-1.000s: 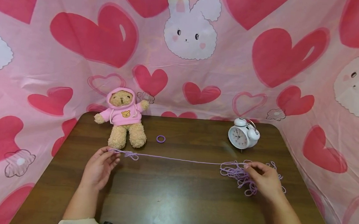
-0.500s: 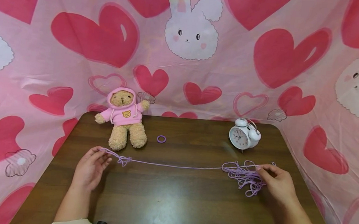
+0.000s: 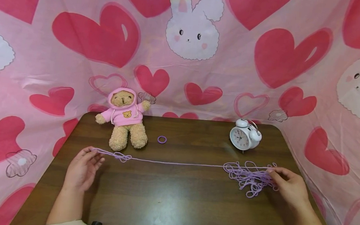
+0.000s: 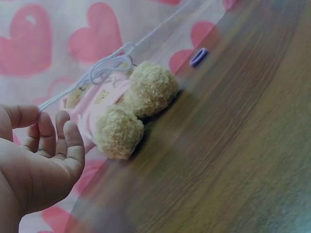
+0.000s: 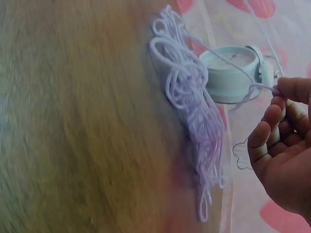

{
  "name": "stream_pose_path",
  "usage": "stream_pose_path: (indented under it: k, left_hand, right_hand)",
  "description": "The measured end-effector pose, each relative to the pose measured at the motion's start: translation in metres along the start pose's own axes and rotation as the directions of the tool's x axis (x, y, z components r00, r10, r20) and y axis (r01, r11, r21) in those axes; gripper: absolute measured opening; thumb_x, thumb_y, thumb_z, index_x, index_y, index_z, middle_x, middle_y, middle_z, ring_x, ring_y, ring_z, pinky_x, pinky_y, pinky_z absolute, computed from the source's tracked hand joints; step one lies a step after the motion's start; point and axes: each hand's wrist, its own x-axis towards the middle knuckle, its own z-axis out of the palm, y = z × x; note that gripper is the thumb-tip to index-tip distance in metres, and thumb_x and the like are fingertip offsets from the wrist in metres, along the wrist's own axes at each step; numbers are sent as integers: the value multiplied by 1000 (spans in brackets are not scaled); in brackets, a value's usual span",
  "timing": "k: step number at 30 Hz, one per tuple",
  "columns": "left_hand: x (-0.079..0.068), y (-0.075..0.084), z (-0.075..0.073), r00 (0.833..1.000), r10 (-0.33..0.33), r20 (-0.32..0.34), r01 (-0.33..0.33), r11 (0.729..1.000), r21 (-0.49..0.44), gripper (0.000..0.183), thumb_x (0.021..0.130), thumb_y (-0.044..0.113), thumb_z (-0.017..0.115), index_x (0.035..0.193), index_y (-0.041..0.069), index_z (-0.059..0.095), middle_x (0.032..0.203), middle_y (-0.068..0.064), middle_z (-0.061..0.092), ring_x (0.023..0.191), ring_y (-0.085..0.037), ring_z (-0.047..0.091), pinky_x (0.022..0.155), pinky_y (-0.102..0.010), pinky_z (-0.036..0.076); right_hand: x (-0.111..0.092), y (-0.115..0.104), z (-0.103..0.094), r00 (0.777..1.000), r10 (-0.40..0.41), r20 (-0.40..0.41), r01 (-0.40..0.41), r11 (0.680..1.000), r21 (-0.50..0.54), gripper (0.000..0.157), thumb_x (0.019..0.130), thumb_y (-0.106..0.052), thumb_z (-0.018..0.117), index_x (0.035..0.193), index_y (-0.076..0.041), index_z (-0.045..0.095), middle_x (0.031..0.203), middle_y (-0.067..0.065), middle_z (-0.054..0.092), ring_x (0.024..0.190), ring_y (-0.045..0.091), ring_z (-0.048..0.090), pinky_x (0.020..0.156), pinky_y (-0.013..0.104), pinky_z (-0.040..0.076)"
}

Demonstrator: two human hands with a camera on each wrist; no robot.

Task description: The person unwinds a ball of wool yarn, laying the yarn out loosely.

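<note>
A lilac cord runs nearly straight across between my two hands above the table. My left hand pinches its left end between thumb and index finger, the other fingers loosely curled. Just right of those fingertips a looped knot sits in the cord. My right hand pinches the cord between thumb and fingers at the right. Beneath and beside that hand lies a tangled heap of the same cord, with a strand rising from it to the fingertips in the right wrist view.
A teddy bear in a pink hoodie lies at the table's back left. Near its feet is a purple ring. A white alarm clock stands at the back right. Heart-printed cloth encloses the brown table.
Both hands have moved apart, left hand leftward and right hand rightward. The cord sagged slightly midway and is now straighter; the knot has shifted left with the left hand.
</note>
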Motion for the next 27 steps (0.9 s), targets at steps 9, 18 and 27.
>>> stream_pose_path:
  k: [9, 18, 27]
  left_hand:
    - [-2, 8, -6, 1000, 15, -25, -15, 1000, -22, 14, 108, 4, 49, 102, 8, 61, 94, -3, 69, 93, -18, 70, 83, -29, 57]
    - [-5, 15, -13, 999, 26, -31, -28, 999, -42, 11, 108, 5, 50, 104, 9, 60, 97, -5, 69, 94, -19, 70, 83, -29, 58]
    - [-6, 16, -14, 999, 52, -13, -53, 998, -34, 16, 109, 4, 48, 103, 8, 62, 97, -5, 70, 94, -19, 71, 84, -29, 58]
  right_hand:
    - [5, 16, -8, 996, 76, 38, -77, 997, 20, 48, 100, -40, 69, 118, 5, 69, 84, -5, 67, 70, 6, 60, 58, 26, 50]
    - [8, 23, -10, 993, 112, 45, -113, 993, 28, 48, 102, -39, 66, 117, 7, 67, 80, 0, 65, 70, 8, 59, 59, 27, 52]
    - [14, 34, -15, 984, 177, 20, -177, 984, -26, 54, 103, -39, 62, 124, 11, 64, 81, 2, 70, 70, 6, 61, 59, 26, 51]
